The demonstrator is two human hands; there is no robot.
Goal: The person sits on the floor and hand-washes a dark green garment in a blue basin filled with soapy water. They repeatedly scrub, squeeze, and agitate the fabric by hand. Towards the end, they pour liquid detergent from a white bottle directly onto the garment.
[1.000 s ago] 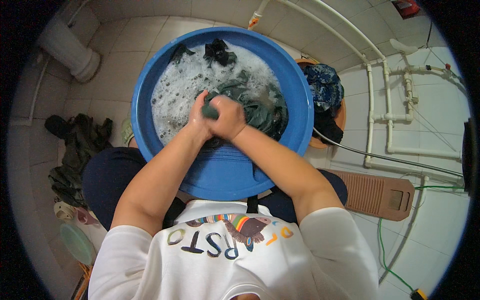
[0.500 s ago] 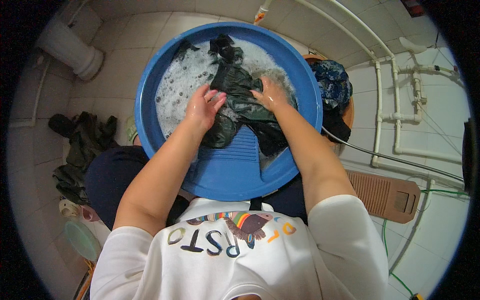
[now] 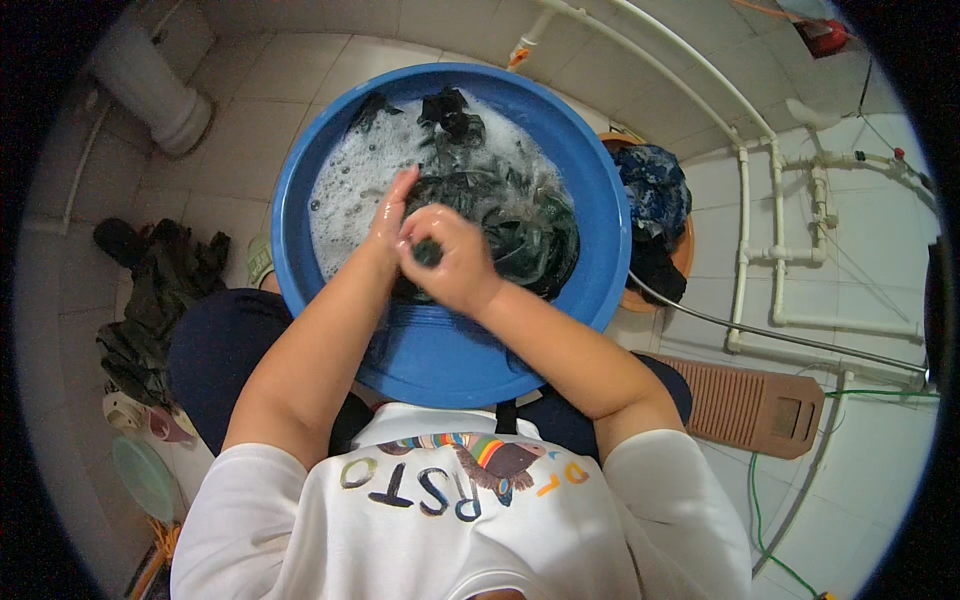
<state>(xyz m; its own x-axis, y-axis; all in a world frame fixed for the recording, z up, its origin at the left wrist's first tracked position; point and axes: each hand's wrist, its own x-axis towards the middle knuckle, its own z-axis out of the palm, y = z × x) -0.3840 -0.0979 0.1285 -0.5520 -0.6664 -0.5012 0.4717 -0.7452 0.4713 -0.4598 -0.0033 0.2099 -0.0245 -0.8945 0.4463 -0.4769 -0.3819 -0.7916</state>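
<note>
A round blue tub [image 3: 287, 220] stands before me, filled with foamy water and a dark green garment [image 3: 520, 225] lying wet and partly under the surface. My left hand [image 3: 390, 215] is above the tub's left middle, its fingers stretched out and pressed side by side, palm toward the right hand. Against that palm rests my right hand [image 3: 455, 260], its fingers curled into a ring. Dark green shows within the ring; whether it is gripped cloth or the garment behind, I cannot tell. A ribbed blue washboard [image 3: 440, 325] slopes at the tub's near side, partly hidden by my arms.
An orange basin [image 3: 683, 250] with dark patterned clothes [image 3: 650, 190] stands right of the tub. A brown washboard [image 3: 745, 405] lies at the right. Dark clothes [image 3: 160, 300] lie on the left floor. White pipes [image 3: 742, 240] and a grey hose [image 3: 780, 335] run on the right.
My right hand has come off the garment, moved left and nearer to me, and curled against my left hand. The garment has sunk and spread in the water.
</note>
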